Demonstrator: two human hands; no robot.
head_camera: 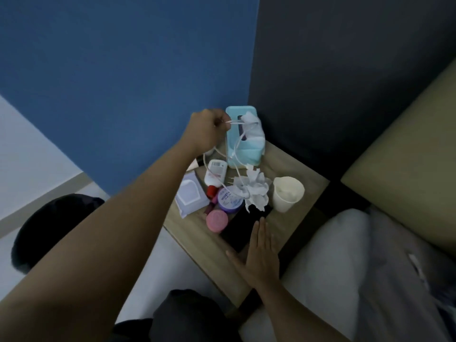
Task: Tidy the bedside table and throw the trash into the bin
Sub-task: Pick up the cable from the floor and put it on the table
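Left hand (209, 130) raised above bedside table (204, 245), fist closed, gripping white cable (238, 122); cable hangs in loops in front of teal tissue box (249, 154) at table's back corner. Right hand (261, 253) flat, fingers straight and together, palm down at table front, fingertips on black phone (240, 225). Crumpled tissue (255, 191) mid-table, between purple jar (230, 201) and paper cup (287, 193). Pink round tub (217, 220) just beside phone. Wipes pack (191, 196) and white bottle (216, 172) on left side. Dark round shape (49, 225) on floor, left of table, cannot tell what
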